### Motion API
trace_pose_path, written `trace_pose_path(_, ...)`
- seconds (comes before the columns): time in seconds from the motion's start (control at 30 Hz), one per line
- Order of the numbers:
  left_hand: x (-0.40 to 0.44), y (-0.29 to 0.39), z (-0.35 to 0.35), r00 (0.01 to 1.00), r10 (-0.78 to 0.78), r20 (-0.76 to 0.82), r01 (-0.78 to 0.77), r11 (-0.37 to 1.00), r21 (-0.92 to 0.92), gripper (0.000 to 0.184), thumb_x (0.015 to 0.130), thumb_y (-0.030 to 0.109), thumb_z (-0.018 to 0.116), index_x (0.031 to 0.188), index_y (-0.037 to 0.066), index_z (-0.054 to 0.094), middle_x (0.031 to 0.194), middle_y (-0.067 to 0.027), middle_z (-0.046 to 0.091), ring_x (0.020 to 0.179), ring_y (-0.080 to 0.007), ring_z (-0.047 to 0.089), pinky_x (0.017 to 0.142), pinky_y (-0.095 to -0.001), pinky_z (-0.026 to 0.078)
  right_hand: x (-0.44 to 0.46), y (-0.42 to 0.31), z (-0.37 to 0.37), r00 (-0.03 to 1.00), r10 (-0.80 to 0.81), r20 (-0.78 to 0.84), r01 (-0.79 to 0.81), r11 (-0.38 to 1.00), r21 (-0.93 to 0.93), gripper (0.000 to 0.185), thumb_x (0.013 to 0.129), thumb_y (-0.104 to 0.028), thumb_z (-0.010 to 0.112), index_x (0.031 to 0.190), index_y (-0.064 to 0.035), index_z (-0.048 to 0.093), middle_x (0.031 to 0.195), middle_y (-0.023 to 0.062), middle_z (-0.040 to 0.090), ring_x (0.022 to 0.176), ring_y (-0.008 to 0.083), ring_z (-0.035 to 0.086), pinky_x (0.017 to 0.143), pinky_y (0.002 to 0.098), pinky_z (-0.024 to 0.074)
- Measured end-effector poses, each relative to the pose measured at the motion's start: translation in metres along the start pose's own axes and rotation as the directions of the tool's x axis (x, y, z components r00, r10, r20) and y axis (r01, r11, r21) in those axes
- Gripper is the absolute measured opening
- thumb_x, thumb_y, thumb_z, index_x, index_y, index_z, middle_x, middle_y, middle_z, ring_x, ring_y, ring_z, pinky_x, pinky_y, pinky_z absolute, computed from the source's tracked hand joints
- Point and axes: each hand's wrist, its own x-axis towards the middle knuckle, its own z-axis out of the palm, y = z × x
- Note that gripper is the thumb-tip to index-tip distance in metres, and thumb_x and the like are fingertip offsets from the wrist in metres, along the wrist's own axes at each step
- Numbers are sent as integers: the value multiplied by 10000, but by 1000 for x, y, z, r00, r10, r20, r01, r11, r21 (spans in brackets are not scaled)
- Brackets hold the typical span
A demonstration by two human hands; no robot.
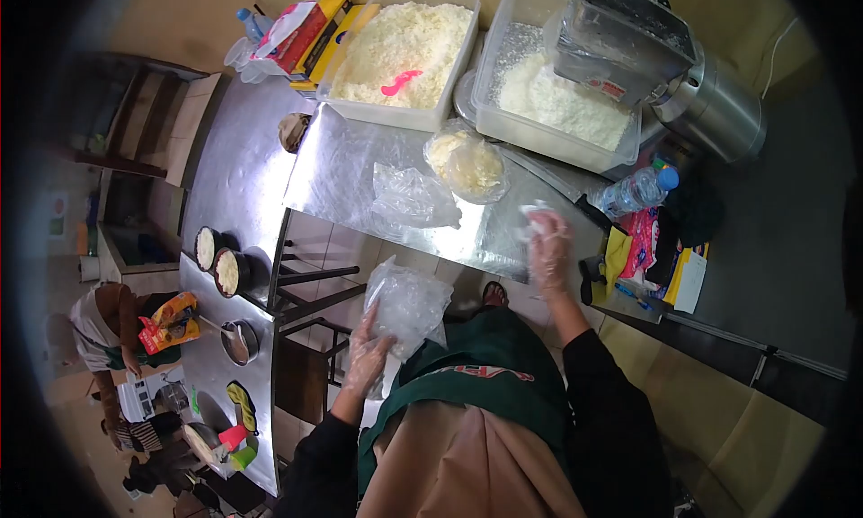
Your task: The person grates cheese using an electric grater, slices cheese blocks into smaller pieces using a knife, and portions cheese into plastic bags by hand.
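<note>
My left hand grips a crumpled clear plastic bag just off the table's near edge. Above the right part of the steel table, my right hand is partly blurred, with something white and thin at its fingertips that I cannot make out. Both hands look covered in thin clear plastic. Between them on the table lie another clear bag and a bag filled with pale yellow crumbs. Behind stand a tub of pale grated crumbs with a pink scoop in it, and a tub of white powder.
A metal mixer-like machine and a water bottle stand at the right. Boxes are stacked at the back left. On the left table are two round filled pans and a pot. A co-worker holds an orange packet.
</note>
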Motion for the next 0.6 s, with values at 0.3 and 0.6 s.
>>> trace_pose_path(0.3,18,94,55,945,299,128,-316,939,136,740,840,43,655,1510,-3,343,1523,-217,388,1403,-300,384,1163,-393,291,33,22,-56,991,79,104,-66,990,-129,324,912,-128,600,1232,-91,633,1276,154,604,1189,340,570,1011,409,457)
trace_pose_path(0.6,94,116,115,826,169,538,-312,931,187,740,888,112,668,1543,226,344,1619,-250,147,1169,-330,616,977,-397,507,109,-20,-22,892,141,429,-145,989,-24,335,893,-281,600,1129,-62,694,1115,189,691,1059,362,650,931,432,501)
